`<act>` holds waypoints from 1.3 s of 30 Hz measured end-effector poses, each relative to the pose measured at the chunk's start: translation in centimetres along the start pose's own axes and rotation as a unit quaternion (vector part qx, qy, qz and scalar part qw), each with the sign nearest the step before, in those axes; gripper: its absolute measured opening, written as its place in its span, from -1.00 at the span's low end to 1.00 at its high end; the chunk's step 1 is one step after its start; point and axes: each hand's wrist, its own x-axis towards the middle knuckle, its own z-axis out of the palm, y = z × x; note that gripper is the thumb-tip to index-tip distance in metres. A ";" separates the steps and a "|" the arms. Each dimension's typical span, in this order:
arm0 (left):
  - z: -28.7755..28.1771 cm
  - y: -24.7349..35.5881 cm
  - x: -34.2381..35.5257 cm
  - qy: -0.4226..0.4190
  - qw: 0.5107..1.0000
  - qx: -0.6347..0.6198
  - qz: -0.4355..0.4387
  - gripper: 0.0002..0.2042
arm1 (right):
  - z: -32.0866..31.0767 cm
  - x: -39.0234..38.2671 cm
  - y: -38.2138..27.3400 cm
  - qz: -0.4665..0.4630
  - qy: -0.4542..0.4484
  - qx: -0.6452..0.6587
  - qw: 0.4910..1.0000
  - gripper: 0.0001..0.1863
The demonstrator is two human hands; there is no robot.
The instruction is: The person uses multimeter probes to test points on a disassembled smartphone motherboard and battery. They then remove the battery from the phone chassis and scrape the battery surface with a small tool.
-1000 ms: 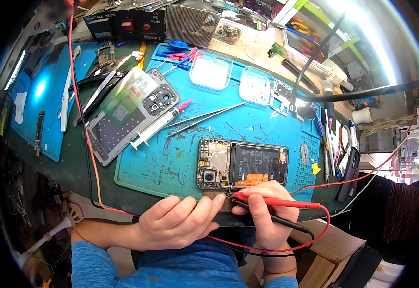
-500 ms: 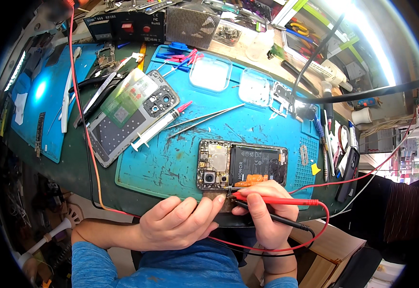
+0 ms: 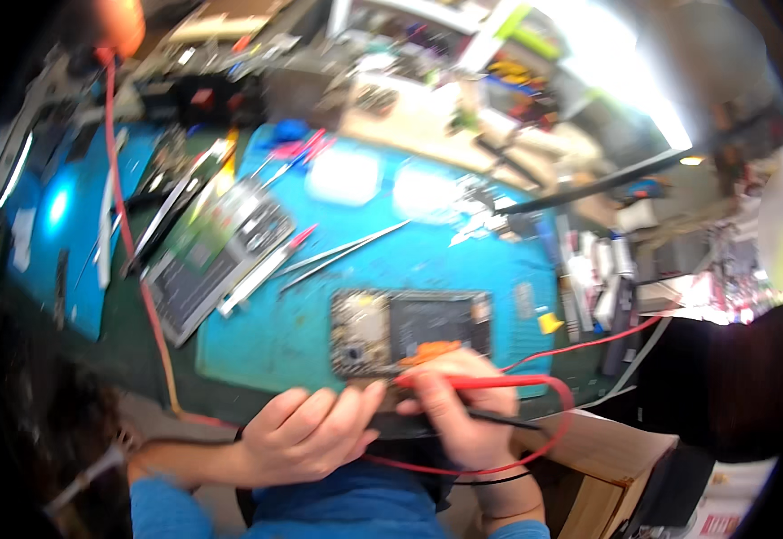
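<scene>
An opened phone (image 3: 362, 325) lies face down near the front of the blue mat (image 3: 311, 211), its battery and an orange flex strip (image 3: 429, 351) exposed. My right hand (image 3: 470, 427) grips a red test probe (image 3: 486, 383) and a black test probe (image 3: 510, 419) together, tips toward the phone's near edge. My left hand (image 3: 311, 438) is closed beside those tips, fingertips pinched at the same edge. Whatever sits between its fingers is hidden and blurred. The whole picture is smeared by motion.
Left of the phone lie tweezers (image 3: 347, 255), a syringe (image 3: 257, 283) and a phone back cover (image 3: 196, 292). Clear plastic trays (image 3: 344, 175) stand behind. A red cable (image 3: 126, 225) crosses the left side. Pens and tools (image 3: 589, 278) line the right edge.
My view has shifted, so the bench sits further left in it and has blurred. Both hands keep nearly the same pose at the phone's near edge, probes still in my right hand.
</scene>
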 end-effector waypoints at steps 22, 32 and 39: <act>-3.1 -0.9 -1.0 0.277 0.934 -0.212 -0.081 -0.73 | 1.2 -0.2 1.1 0.006 0.058 0.112 0.992 -0.81; -4.1 -9.1 11.0 0.240 0.955 -0.174 -0.024 -0.70 | 1.4 0.4 2.0 -0.004 0.060 0.113 0.992 -0.77; -0.9 -11.4 12.3 0.251 0.946 -0.200 -0.045 -0.69 | 1.4 0.0 1.6 0.000 0.058 0.114 0.992 -0.77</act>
